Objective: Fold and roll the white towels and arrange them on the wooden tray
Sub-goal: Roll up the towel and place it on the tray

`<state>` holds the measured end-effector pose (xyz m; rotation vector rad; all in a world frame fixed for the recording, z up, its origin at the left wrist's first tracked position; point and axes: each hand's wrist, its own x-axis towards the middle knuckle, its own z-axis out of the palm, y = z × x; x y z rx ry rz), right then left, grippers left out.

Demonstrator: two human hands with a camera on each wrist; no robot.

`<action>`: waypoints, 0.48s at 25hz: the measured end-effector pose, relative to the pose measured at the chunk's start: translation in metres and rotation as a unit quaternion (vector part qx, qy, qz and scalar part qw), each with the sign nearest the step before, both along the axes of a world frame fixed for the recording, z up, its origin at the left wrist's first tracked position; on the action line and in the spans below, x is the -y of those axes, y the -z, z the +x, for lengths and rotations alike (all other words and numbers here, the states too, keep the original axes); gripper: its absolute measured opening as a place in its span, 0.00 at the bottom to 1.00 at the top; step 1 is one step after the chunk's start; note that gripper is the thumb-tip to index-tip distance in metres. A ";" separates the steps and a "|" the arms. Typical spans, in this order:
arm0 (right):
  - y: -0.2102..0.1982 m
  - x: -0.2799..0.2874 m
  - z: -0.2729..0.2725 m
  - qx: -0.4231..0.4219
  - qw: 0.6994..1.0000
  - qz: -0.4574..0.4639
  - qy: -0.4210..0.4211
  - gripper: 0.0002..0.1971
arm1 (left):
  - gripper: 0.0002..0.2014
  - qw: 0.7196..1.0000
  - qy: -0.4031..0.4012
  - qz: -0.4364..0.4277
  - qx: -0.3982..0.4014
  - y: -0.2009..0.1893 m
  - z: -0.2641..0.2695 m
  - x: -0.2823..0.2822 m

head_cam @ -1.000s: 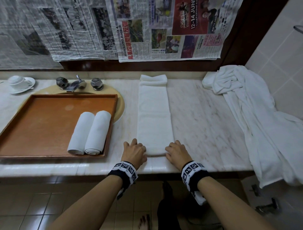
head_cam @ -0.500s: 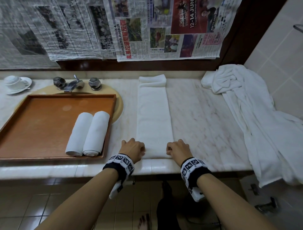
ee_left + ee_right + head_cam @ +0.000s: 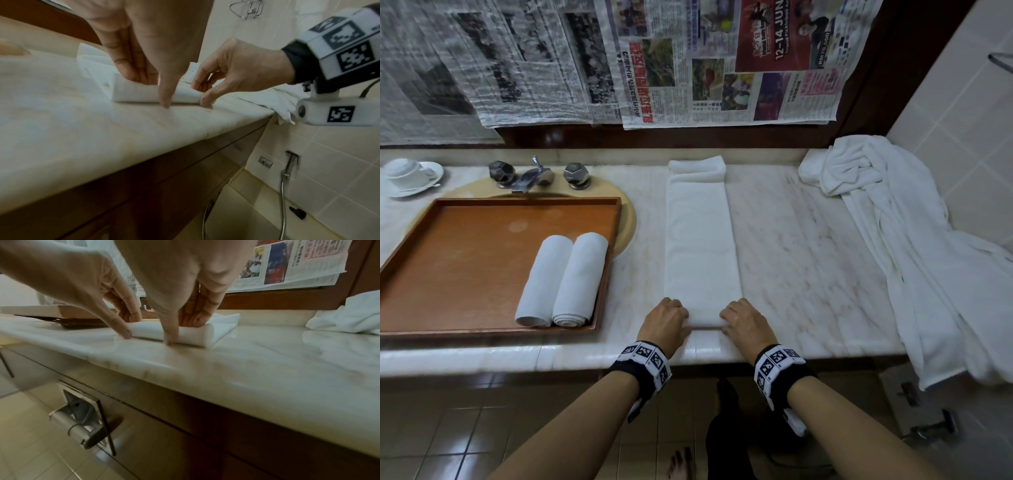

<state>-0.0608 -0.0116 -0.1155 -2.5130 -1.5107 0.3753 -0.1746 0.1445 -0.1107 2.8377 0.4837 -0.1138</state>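
A long folded white towel (image 3: 702, 240) lies lengthwise on the marble counter (image 3: 808, 257). Its near end is curled into a small roll (image 3: 135, 94). My left hand (image 3: 667, 322) and right hand (image 3: 743, 320) grip that roll at its two ends, fingers on top and thumbs against the near side. In the right wrist view the right hand (image 3: 180, 331) pinches the roll (image 3: 195, 335), with the left hand (image 3: 123, 324) beside it. The wooden tray (image 3: 465, 257) sits left and holds two rolled towels (image 3: 544, 281) (image 3: 580, 277) side by side.
A heap of loose white towels (image 3: 893, 222) covers the counter's right end and hangs over its edge. Behind the tray are a faucet (image 3: 534, 174) and a cup on a saucer (image 3: 409, 173). Newspaper (image 3: 688, 61) covers the wall.
Both hands have curled the towel's near edge up and over, starting a small roll and shifting slightly forward. The rest of the towel and the tray have not moved.
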 end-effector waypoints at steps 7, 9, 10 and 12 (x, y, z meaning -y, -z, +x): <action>-0.016 -0.007 0.014 0.059 0.993 -0.096 -0.032 0.15 | 0.14 0.989 0.078 0.106 -0.067 -0.010 0.008 -0.016; -0.021 -0.007 0.017 0.020 0.993 -0.115 -0.020 0.14 | 0.14 0.990 0.090 0.084 -0.073 -0.011 0.006 -0.020; -0.023 -0.007 0.018 -0.006 0.993 -0.114 -0.001 0.12 | 0.15 0.991 0.091 0.066 -0.069 -0.012 0.005 -0.021; -0.025 -0.006 0.022 -0.069 0.992 -0.093 0.050 0.09 | 0.15 0.995 0.079 0.024 -0.056 -0.015 0.005 -0.023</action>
